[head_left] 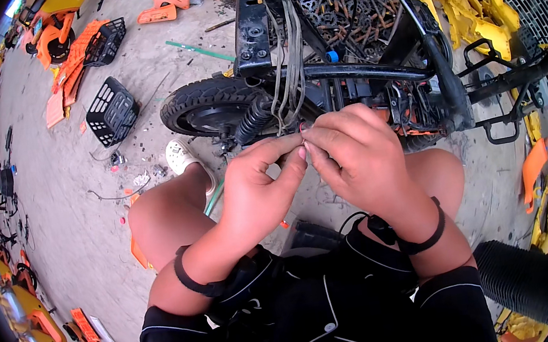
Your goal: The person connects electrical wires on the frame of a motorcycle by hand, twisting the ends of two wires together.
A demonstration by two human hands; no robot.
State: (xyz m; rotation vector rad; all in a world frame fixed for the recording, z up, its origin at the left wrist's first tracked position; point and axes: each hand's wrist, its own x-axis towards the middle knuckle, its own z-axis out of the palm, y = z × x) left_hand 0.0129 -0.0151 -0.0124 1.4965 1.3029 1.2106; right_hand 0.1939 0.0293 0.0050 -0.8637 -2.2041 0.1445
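Note:
My left hand [251, 184] and my right hand [360, 153] meet fingertip to fingertip in front of my chest. Both are closed in a pinch at one spot. What sits between the fingertips is too small to tell; a tiny reddish bit shows beside the right fingers. Just beyond them stands a stripped black scooter frame [358, 71] with loose grey cables [290, 44] hanging over it, their lower ends close to my fingers. Left of the cables are the coil spring shock [253, 120] and a wheel with a black tyre [203, 104].
Rusty metal parts [346, 12] are heaped behind the frame. Yellow body panels [466, 0] pile up at the far right. Black crates [112, 111] and orange panels [70, 66] lie on the concrete floor at left. A black ribbed tube [530, 279] is at lower right.

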